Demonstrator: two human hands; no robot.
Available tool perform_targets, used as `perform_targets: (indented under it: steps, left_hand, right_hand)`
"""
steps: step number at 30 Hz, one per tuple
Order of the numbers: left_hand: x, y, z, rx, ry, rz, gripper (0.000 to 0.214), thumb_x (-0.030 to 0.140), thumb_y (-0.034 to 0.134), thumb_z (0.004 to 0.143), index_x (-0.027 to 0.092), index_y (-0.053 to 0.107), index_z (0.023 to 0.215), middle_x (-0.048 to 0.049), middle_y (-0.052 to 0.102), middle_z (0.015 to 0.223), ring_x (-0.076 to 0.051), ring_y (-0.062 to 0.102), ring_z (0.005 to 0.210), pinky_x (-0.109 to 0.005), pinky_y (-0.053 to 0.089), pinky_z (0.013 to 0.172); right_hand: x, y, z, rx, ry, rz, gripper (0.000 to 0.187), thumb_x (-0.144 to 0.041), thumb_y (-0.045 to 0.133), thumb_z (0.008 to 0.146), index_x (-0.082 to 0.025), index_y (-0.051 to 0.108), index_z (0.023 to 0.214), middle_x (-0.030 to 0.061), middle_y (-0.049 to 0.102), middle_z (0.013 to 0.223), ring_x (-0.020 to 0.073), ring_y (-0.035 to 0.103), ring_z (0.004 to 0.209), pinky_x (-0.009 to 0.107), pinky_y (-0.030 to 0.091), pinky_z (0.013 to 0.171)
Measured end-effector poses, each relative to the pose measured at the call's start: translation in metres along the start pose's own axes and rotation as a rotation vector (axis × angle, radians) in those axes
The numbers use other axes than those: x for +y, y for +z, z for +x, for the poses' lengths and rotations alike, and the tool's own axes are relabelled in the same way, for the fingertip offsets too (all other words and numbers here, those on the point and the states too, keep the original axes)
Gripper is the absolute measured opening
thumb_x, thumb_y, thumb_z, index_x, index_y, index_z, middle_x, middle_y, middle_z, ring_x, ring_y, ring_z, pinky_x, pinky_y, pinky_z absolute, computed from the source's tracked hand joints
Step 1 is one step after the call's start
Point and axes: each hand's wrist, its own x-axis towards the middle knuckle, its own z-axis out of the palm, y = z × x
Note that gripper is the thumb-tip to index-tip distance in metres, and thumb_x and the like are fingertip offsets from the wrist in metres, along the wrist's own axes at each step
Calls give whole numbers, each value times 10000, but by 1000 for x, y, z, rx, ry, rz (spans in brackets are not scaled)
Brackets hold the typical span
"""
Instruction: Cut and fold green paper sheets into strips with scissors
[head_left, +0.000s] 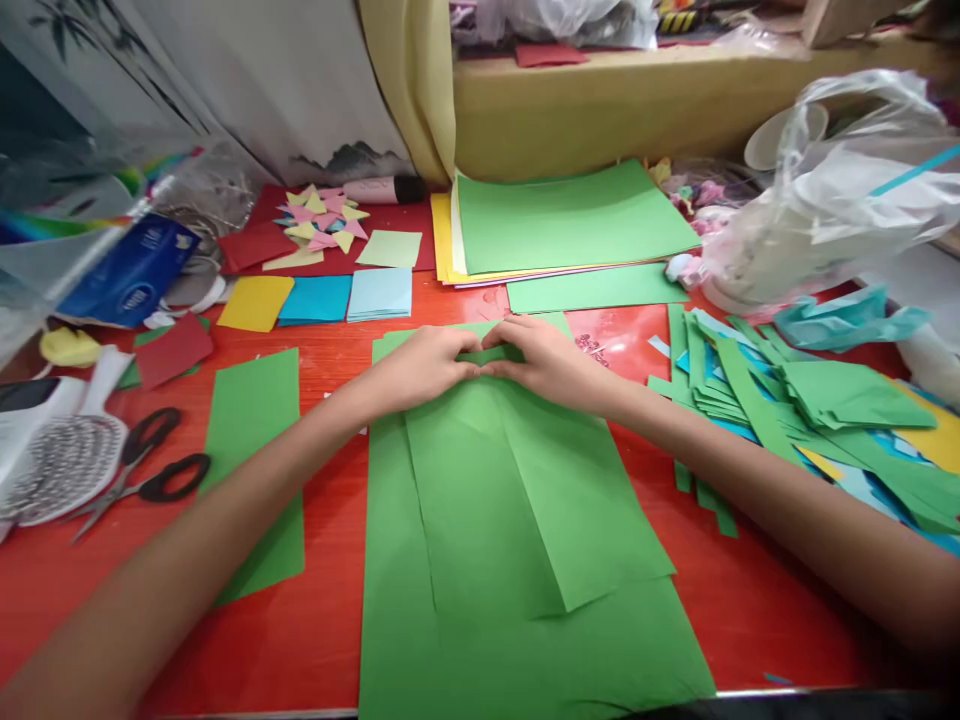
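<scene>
A creased green paper sheet (480,500) lies over a larger green sheet (525,670) in front of me. At its far end, my left hand (431,365) and my right hand (551,365) meet, fingertips almost touching. Both hands pinch the sheet's far edge between thumb and fingers. A fold line runs from between the hands toward me, and the right part of the sheet is raised a little along it. The paper inside the fingers is partly hidden.
Scissors (142,470), a hairbrush (75,450) and a green paper piece (259,430) lie left. Cut green strips (757,400) are heaped right, below a plastic bag (840,220). At the back are stacked sheets (570,220), coloured paper squares (315,300) and a folded paper star (322,218).
</scene>
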Motion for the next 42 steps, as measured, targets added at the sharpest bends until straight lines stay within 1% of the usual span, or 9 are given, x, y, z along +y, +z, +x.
perform_targets:
  steps: [2, 4, 7, 10, 15, 18, 22, 27, 42]
  left_hand:
    - [-3, 3, 2, 56, -26, -48, 254, 356, 516, 800, 166, 621, 932, -25, 659, 918, -179, 581, 833, -277, 399, 727]
    - [-7, 5, 4, 77, -29, -134, 235, 337, 533, 791, 174, 627, 931, -13, 665, 902, -166, 585, 823, -267, 402, 721]
    - [-11, 7, 5, 121, -39, -235, 210, 325, 515, 799, 179, 644, 877, -1, 670, 855, -148, 582, 786, -254, 403, 690]
    - [-13, 10, 4, 183, -42, -269, 204, 314, 518, 789, 183, 658, 856, 5, 676, 836, -141, 579, 768, -248, 404, 674]
    - [-9, 8, 1, 132, -46, -300, 221, 327, 526, 766, 182, 672, 847, 0, 684, 845, -152, 595, 800, -256, 433, 706]
    - [-6, 5, 1, 96, -47, -308, 226, 328, 538, 745, 185, 682, 844, -2, 687, 851, -159, 598, 813, -272, 449, 743]
    - [-7, 4, 1, 70, -47, -326, 225, 323, 548, 727, 193, 697, 833, -2, 692, 832, -166, 605, 809, -284, 455, 748]
    - [-11, 3, 2, 19, -45, -373, 212, 297, 555, 709, 183, 709, 800, -1, 686, 780, -165, 607, 792, -281, 456, 736]
    - [-10, 6, 2, 76, -153, -412, 224, 329, 582, 662, 195, 737, 753, 8, 690, 746, -191, 618, 801, -300, 470, 719]
  right_hand:
    - [3, -1, 0, 4, 46, 56, 110, -228, 540, 850, -151, 603, 898, 69, 625, 902, 197, 556, 862, 307, 415, 762]
    - [5, -2, 1, -4, 51, 84, 128, -225, 518, 861, -147, 618, 883, 68, 632, 892, 188, 561, 857, 296, 409, 764]
    - [4, -3, 2, -14, 37, 73, 184, -212, 478, 875, -129, 642, 887, 82, 632, 877, 184, 561, 851, 287, 404, 762]
    - [-1, -8, 2, -38, 49, 52, 201, -189, 466, 865, -134, 658, 891, 72, 646, 871, 170, 571, 813, 273, 401, 723]
    - [-16, -22, 0, -156, 105, 17, 198, -203, 475, 850, -176, 672, 857, 18, 666, 764, 140, 574, 674, 255, 383, 617]
    - [-21, -26, -1, -189, 99, -34, 199, -226, 476, 846, -200, 669, 804, 0, 654, 690, 134, 563, 614, 257, 371, 572]
    - [-22, -25, -2, -174, 97, -27, 204, -264, 480, 843, -207, 659, 763, -11, 642, 650, 122, 545, 565, 254, 367, 537]
    - [-21, -21, -2, -164, 95, 13, 206, -261, 478, 845, -198, 657, 764, -13, 650, 678, 113, 531, 564, 249, 370, 543]
    - [-18, -15, -4, -132, -20, -51, 236, -269, 463, 866, -189, 679, 814, 27, 670, 750, 140, 557, 642, 271, 393, 613]
